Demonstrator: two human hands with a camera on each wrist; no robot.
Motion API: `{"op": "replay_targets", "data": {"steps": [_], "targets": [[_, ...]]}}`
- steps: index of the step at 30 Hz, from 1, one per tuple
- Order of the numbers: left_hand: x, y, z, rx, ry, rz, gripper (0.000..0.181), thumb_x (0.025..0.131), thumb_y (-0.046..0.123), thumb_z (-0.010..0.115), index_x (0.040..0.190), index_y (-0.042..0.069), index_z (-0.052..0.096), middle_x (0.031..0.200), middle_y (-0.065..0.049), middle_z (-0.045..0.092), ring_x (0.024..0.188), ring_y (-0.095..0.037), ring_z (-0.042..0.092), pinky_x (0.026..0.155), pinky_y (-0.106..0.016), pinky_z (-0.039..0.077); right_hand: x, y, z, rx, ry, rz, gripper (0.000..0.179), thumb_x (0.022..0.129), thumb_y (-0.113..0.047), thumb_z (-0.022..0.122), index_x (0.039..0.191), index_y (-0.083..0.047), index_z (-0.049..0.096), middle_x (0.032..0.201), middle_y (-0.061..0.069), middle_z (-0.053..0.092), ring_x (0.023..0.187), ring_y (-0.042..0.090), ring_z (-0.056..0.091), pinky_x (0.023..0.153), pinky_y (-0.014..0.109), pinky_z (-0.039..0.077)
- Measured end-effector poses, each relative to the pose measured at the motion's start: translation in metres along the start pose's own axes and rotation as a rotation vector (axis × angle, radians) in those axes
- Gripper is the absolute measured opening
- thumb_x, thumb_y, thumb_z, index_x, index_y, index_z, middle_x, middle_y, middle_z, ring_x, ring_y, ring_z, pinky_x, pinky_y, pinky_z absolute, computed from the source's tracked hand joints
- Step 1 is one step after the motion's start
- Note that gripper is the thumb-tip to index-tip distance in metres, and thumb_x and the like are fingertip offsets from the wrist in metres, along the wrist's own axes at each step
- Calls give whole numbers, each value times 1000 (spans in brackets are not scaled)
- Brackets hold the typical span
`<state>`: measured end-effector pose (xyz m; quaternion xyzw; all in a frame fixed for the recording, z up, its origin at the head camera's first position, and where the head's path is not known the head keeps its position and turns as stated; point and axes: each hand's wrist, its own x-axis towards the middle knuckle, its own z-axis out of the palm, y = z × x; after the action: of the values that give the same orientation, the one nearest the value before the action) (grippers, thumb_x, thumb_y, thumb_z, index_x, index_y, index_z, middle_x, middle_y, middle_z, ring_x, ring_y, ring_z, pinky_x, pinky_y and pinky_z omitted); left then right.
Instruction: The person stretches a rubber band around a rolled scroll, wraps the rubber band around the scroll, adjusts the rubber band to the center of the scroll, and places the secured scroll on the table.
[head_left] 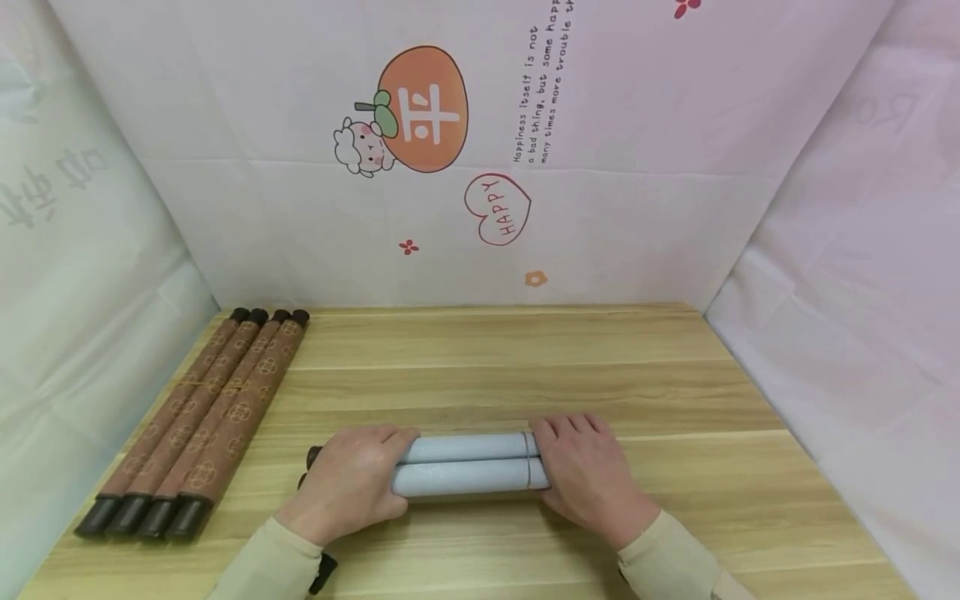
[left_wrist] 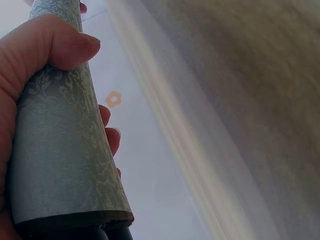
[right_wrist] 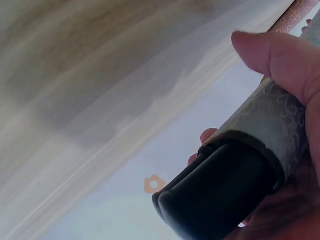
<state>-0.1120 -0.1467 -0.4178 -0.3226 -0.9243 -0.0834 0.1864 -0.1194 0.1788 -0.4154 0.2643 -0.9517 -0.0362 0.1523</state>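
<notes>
Two pale blue-grey scrolls (head_left: 472,477) lie side by side across the front middle of the head view, with a thin dark cord (head_left: 528,460) around them near their right end. My left hand (head_left: 348,479) grips the pair near the left end, where dark end knobs (head_left: 312,457) stick out. At the other end my right hand (head_left: 588,471) holds them. Thumb and fingers wrap the patterned roll (left_wrist: 65,150) in the left wrist view. Black knobs (right_wrist: 220,185) project past the hand in the right wrist view.
Several brown scrolls (head_left: 238,412) with gold flower patterns and black ends lie side by side at the left of the wooden table (head_left: 600,367). White printed cloth (head_left: 630,225) rises behind the table and along both sides.
</notes>
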Motion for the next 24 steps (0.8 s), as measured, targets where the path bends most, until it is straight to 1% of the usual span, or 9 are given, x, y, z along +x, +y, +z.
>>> {"op": "replay_targets", "data": {"steps": [4,7,14,24], "targets": [[0,1,0,-8,0,5,68,57,28,86,120,8,71,101,-2,75,85,-16,70,74,-39,59,1,-2,2,13,21,-7,62,58,-30,91,109,-12,62,103,7,71,98,30,69,93,51,53],[0,2,1,-15,5,7,68,57,28,87,120,8,71,101,-2,75,86,-16,70,75,-40,59,1,-5,4,22,33,-8,58,57,-29,90,104,-13,60,100,6,71,96,29,69,92,51,53],[0,3,3,-14,21,3,70,56,28,88,120,8,71,103,-3,75,89,-17,70,77,-41,60,3,-10,6,14,43,7,59,57,-30,90,105,-12,61,102,7,72,98,30,70,94,51,53],[0,4,2,-13,15,-1,69,56,28,88,120,8,71,103,-4,75,88,-17,70,76,-40,59,5,-16,6,12,54,-5,69,56,-36,97,109,-8,62,103,9,72,98,30,70,95,49,53]]}}
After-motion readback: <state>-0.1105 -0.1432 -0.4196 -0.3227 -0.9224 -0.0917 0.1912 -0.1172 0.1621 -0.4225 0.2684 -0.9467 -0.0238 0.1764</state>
